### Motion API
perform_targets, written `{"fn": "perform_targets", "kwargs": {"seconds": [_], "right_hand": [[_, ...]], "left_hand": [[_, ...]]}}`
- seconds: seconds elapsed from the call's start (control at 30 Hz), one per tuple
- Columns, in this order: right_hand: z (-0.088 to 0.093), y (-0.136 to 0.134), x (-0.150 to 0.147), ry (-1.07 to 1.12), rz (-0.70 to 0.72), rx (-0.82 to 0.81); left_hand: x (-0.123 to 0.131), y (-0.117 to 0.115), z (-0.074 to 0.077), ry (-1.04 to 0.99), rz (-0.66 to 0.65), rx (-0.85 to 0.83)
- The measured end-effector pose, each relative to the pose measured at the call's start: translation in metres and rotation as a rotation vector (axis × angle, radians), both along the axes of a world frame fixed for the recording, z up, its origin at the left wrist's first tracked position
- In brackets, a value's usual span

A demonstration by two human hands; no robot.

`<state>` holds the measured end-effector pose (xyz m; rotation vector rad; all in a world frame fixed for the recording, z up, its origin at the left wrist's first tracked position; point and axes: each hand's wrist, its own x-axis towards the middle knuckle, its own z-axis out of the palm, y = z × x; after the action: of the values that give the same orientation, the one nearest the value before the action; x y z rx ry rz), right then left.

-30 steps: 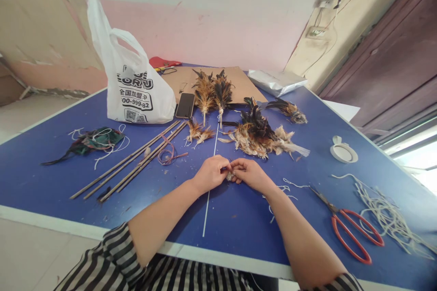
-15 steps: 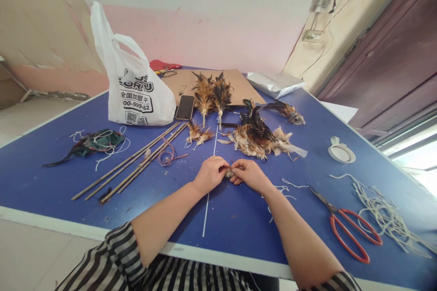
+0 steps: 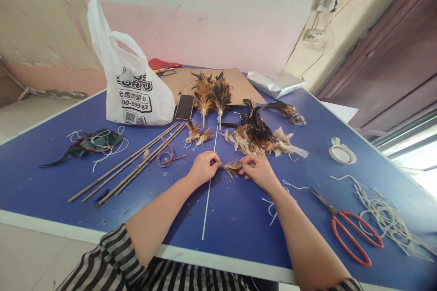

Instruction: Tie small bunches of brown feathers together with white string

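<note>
Feather tuft (image 3: 232, 167) is pinched between both hands just over the blue table (image 3: 232, 218), right by its white centre line. It looks featherlight, soft and floppy at the tips, and easy to crush or fray, so the stiffer quill ends seem the sane place to hold it. Both forearms come in from the near edge. The left hand (image 3: 202, 169) is curled closed on one end and the right hand (image 3: 258, 170) is fingertip-pinching the other, knuckles up. Just beyond is the loose feather pile (image 3: 259, 136), with bamboo sticks (image 3: 136, 163) off left and a white plastic bag (image 3: 136, 91) at the back.
</note>
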<state>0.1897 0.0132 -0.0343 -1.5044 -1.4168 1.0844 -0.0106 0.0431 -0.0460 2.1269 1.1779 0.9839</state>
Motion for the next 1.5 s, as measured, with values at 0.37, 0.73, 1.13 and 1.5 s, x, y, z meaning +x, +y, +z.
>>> {"fn": "perform_targets", "kwargs": {"seconds": [0.37,0.73,1.13,1.5], "right_hand": [[0.013,-0.010,-0.018,-0.414,0.135,0.447],[-0.003,-0.009,-0.026,-0.665,0.187,0.457],[0.003,-0.012,-0.018,-0.746,0.263,0.463],[0.005,-0.014,-0.019,-0.701,0.247,0.412]], "left_hand": [[0.001,-0.001,-0.001,0.056,-0.019,-0.041],[0.000,0.001,-0.001,0.035,-0.029,-0.075],[-0.002,0.003,-0.002,0.133,0.017,0.007],[-0.003,0.002,-0.004,0.200,0.051,0.061]]}}
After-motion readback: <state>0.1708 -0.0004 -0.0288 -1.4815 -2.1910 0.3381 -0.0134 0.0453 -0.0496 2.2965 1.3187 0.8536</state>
